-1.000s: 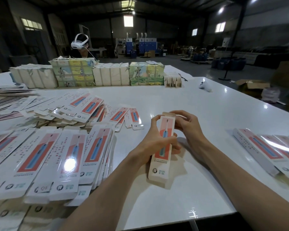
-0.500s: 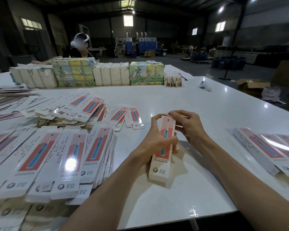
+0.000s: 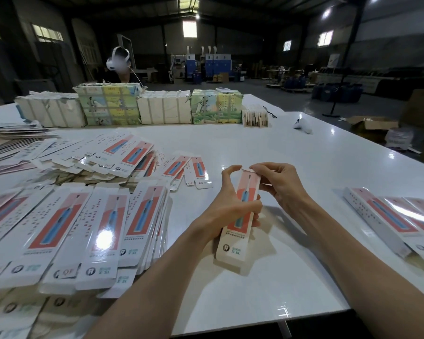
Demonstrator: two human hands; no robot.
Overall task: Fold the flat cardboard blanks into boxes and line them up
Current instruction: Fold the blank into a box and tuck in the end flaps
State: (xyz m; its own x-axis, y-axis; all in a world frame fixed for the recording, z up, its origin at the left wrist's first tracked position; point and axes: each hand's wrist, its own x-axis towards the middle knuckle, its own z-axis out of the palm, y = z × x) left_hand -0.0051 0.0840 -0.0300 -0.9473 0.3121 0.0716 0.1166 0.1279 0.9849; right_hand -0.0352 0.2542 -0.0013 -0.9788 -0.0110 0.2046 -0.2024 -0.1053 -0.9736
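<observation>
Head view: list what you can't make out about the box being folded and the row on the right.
- Top flap of the box: head view, fingers of the right hand partly cover it; tucked or not unclear.
- Middle of the box: left hand wraps it.
- Finished boxes: cut off by right edge; count unknown.

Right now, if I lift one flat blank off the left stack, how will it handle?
Probably floppy: the flat blanks are long, thin card. Likely slippery: glare shows a glossy face, and the stack has fanned sideways. A push across the white table could scatter neighbours.
</observation>
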